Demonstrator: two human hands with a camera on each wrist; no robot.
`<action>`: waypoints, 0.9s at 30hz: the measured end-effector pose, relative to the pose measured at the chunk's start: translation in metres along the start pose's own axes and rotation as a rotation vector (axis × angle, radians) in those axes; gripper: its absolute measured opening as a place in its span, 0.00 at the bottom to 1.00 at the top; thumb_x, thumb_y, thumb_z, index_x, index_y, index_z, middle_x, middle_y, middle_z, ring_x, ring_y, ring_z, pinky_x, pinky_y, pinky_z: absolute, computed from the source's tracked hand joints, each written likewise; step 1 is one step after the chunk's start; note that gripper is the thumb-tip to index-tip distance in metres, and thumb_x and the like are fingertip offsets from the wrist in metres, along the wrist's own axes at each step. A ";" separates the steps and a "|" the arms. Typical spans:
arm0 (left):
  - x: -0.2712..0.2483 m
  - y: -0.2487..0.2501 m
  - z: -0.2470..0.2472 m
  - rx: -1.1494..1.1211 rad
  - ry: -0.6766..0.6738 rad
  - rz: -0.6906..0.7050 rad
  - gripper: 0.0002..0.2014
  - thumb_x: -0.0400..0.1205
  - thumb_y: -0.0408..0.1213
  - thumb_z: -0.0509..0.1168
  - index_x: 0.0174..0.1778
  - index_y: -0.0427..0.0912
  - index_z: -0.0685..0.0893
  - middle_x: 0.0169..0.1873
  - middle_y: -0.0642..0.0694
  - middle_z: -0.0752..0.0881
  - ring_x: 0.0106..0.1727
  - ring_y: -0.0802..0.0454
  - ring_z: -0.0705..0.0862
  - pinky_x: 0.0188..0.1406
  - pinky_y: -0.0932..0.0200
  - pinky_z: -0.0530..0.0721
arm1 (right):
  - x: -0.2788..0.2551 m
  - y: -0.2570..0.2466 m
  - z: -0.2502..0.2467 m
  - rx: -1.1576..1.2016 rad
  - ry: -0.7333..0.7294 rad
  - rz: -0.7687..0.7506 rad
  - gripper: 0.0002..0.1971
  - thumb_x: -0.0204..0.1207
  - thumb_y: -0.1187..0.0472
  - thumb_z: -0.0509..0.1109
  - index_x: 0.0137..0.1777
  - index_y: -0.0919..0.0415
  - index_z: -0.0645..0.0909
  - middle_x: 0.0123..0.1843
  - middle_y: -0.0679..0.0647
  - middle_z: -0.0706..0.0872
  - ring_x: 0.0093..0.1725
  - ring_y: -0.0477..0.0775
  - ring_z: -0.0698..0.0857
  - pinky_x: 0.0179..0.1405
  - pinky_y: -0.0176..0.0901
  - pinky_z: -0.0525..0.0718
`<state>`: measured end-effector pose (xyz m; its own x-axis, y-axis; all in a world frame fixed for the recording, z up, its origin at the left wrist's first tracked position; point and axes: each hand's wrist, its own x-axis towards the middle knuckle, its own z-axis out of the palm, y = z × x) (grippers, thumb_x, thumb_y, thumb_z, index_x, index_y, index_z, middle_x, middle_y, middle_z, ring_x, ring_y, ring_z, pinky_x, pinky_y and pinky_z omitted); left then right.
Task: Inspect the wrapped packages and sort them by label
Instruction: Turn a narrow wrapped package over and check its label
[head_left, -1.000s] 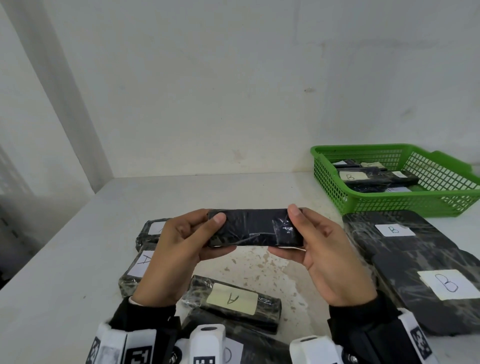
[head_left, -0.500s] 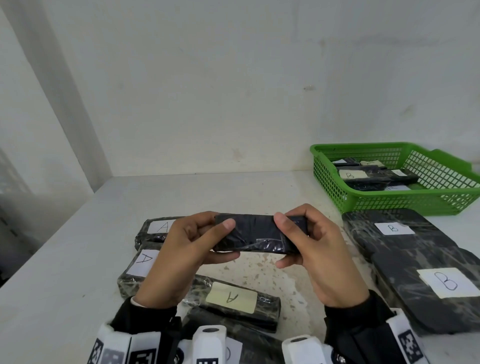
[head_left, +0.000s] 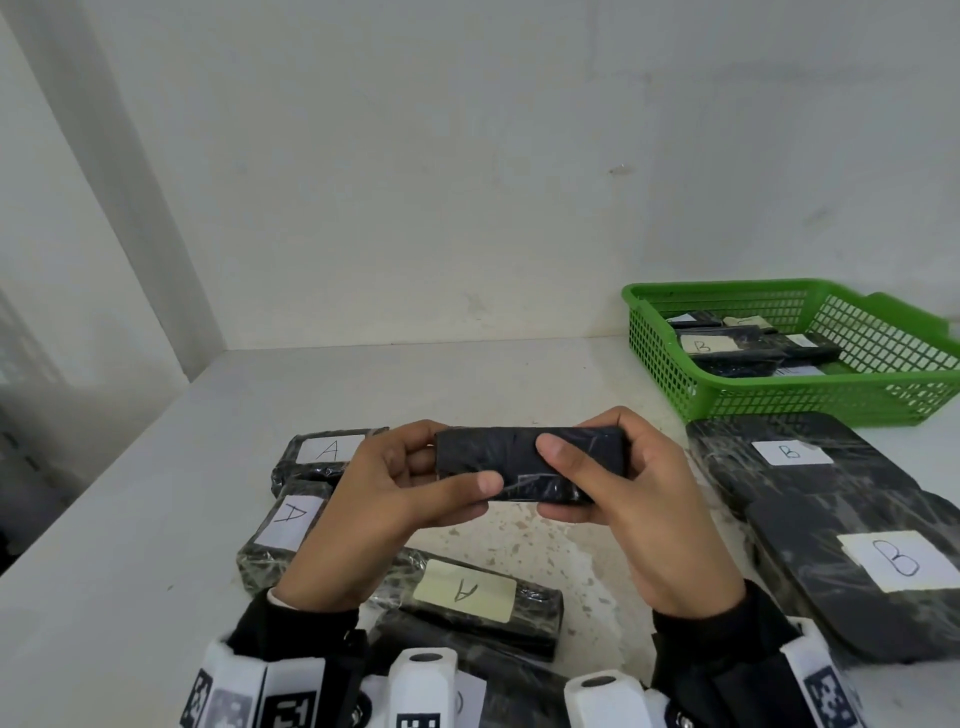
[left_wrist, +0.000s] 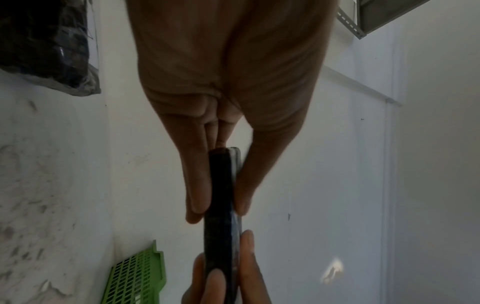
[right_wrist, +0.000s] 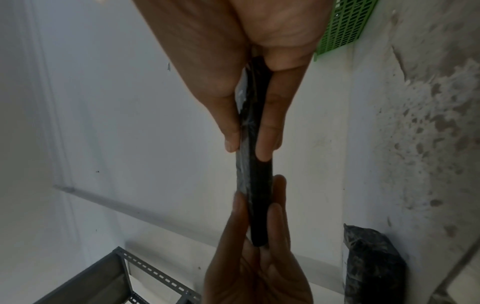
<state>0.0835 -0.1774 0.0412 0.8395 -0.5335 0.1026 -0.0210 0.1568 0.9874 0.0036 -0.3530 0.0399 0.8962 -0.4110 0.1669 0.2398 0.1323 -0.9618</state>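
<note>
Both hands hold one flat black wrapped package (head_left: 524, 460) level above the table, and no label shows on the face toward me. My left hand (head_left: 410, 483) pinches its left end, thumb in front and fingers behind. My right hand (head_left: 608, 467) grips its right end the same way. The left wrist view shows the package (left_wrist: 221, 205) edge-on between thumb and fingers, as does the right wrist view (right_wrist: 255, 156). Three packages labelled A (head_left: 327, 449) (head_left: 291, 519) (head_left: 465, 590) lie under and left of the hands. Two larger ones labelled B (head_left: 789, 452) (head_left: 898, 561) lie at the right.
A green basket (head_left: 665, 384) at the back right holds several black packages, one marked B. Another black package (head_left: 498, 686) lies at the near edge between my wrists. The white table (head_left: 156, 519) meets walls at the back and left. A metal shelf frame (right_wrist: 103, 273) shows in the right wrist view.
Both hands have slid inward along the package, and the thumbs now sit close together on its front face. The package has tilted and come slightly lower and nearer.
</note>
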 end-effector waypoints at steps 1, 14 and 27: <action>0.000 -0.001 0.000 0.010 0.003 0.000 0.20 0.65 0.32 0.79 0.52 0.32 0.87 0.45 0.38 0.93 0.46 0.47 0.93 0.41 0.61 0.89 | 0.000 0.000 0.000 0.004 0.002 0.004 0.20 0.63 0.59 0.78 0.46 0.73 0.77 0.36 0.56 0.87 0.38 0.54 0.92 0.31 0.44 0.90; 0.001 0.001 0.002 -0.048 0.064 0.021 0.19 0.65 0.29 0.81 0.52 0.31 0.88 0.45 0.37 0.93 0.46 0.48 0.93 0.41 0.61 0.90 | 0.004 0.005 -0.002 0.082 -0.048 0.056 0.14 0.70 0.72 0.77 0.56 0.68 0.83 0.47 0.58 0.93 0.46 0.53 0.93 0.40 0.41 0.90; 0.004 -0.003 0.000 -0.098 0.124 0.061 0.15 0.70 0.38 0.70 0.42 0.28 0.85 0.31 0.41 0.89 0.36 0.53 0.90 0.36 0.59 0.91 | 0.006 0.008 -0.004 0.109 -0.116 0.024 0.19 0.66 0.69 0.76 0.59 0.65 0.83 0.53 0.60 0.92 0.53 0.56 0.92 0.47 0.42 0.90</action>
<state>0.0870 -0.1799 0.0385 0.8989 -0.4150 0.1407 -0.0265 0.2691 0.9627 0.0094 -0.3578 0.0322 0.9377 -0.3005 0.1745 0.2514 0.2402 -0.9376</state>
